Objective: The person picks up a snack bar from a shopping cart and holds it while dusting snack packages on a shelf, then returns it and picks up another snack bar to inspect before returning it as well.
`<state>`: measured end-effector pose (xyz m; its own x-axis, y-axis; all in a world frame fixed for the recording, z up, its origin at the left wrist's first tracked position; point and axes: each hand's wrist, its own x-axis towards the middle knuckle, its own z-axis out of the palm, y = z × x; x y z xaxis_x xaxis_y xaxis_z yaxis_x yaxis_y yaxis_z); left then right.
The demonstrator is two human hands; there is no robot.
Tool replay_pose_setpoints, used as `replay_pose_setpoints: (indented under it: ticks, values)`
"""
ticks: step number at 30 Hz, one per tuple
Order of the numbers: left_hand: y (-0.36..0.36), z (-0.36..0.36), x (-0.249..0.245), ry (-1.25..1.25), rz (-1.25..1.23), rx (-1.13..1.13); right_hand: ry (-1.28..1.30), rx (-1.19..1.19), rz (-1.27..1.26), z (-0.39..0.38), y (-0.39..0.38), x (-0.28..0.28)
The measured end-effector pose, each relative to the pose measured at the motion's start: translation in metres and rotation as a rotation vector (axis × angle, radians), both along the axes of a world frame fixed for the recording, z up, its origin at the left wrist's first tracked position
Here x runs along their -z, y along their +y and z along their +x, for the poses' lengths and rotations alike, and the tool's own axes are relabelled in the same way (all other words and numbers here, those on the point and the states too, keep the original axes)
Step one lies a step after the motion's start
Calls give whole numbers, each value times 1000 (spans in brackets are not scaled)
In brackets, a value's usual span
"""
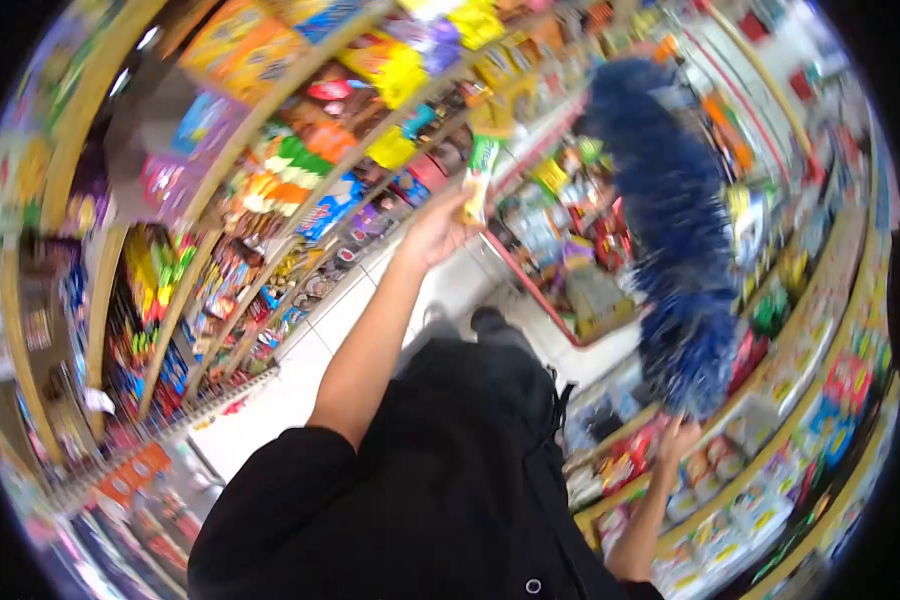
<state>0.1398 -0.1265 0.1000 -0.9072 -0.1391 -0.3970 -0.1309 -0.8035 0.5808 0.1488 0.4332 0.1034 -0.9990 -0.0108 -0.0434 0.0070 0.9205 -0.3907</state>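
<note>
My left hand (pixel 438 230) reaches forward, its fingers closed around a slim green, white and yellow packet (pixel 481 172). The packet stands nearly upright in the grip, and its print is too blurred to read. Low on the right, my right hand (pixel 678 440) is wrapped round the handle end of a long fluffy blue duster (pixel 682 220). The duster's head points up and away from me, over a red-edged bin of packaged goods (pixel 578 343). Motion smears its fibres, and my fingers hide the handle.
On the left, tilted shelves (pixel 260 110) hold many colourful snack packets. More stocked shelves (pixel 760 490) curve along the right side. Between them runs a white tiled floor (pixel 355 310), where my feet (pixel 488 320) show. A wire rack edge (pixel 160 440) stands at lower left.
</note>
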Motion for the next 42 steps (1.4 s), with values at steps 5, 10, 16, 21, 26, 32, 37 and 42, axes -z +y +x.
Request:
replay_pose_setpoints:
  ticks: [5, 10, 16, 21, 26, 32, 37, 42]
  values:
    - [-14, 113, 54, -252, -230, -332, -135, -762, 257, -58, -127, -57]
    - [19, 267, 18, -414, -237, -473, -156, -1077, 195, -17, -275, -56]
    - [67, 477, 53, -522, -439, -978, -202, -1624, 418, 151, -407, -46]
    - [134, 600, 32, -562, -120, -1199, -232, -1773, 362, 317, -478, -20]
    - [198, 705, 39, -250, 165, -1691, -353, -2019, 342, 437, -479, -54]
    - [232, 758, 23, -479, 7, -1452, -198, -2105, 383, 485, -502, -39]
    - [230, 774, 55, -142, 124, -1701, -233, -2170, 455, 505, -532, -39]
    - [225, 795, 163, 121, 660, -2004, -367, -2296, 365, 551, -549, -64]
